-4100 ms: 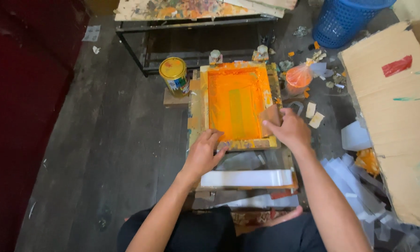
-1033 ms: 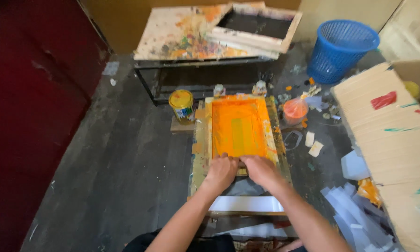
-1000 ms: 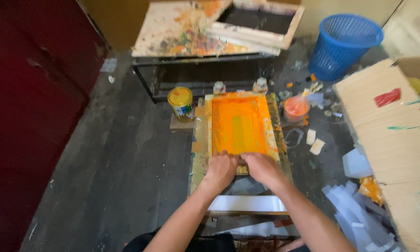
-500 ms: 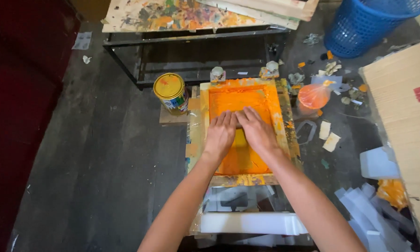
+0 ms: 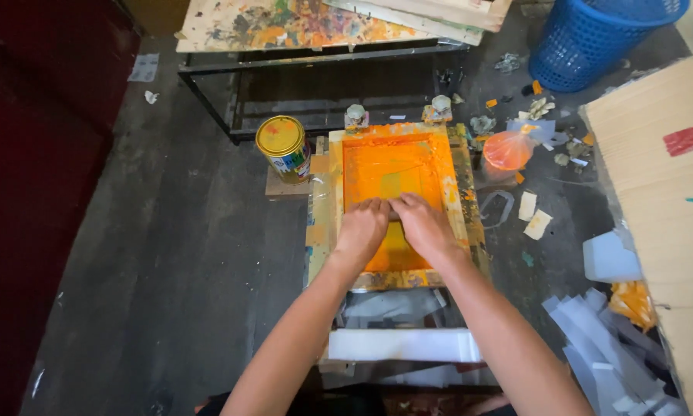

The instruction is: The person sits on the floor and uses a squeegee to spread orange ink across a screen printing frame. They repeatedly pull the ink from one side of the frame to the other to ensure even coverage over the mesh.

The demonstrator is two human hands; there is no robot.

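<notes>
A wooden printing screen frame (image 5: 319, 208), smeared with orange ink, lies flat on the dark floor in front of me; its orange mesh (image 5: 392, 166) shows bare in the far half. My left hand (image 5: 362, 229) and my right hand (image 5: 425, 227) sit side by side on the middle of the mesh. Their fingers curl down over a squeegee that is almost fully hidden beneath them. A white strip (image 5: 404, 344) lies across the near end, just below the frame.
A yellow-lidded paint can (image 5: 282, 146) stands left of the frame, an orange plastic bag (image 5: 506, 150) right of it. Beyond are a paint-stained table (image 5: 300, 23) and a blue basket (image 5: 593, 38). Cardboard (image 5: 654, 177) and white paper scraps (image 5: 608, 339) lie at right.
Both hands came together from the frame's near edge and moved onto the orange mesh, now resting at its middle. The view shifted closer to the screen.
</notes>
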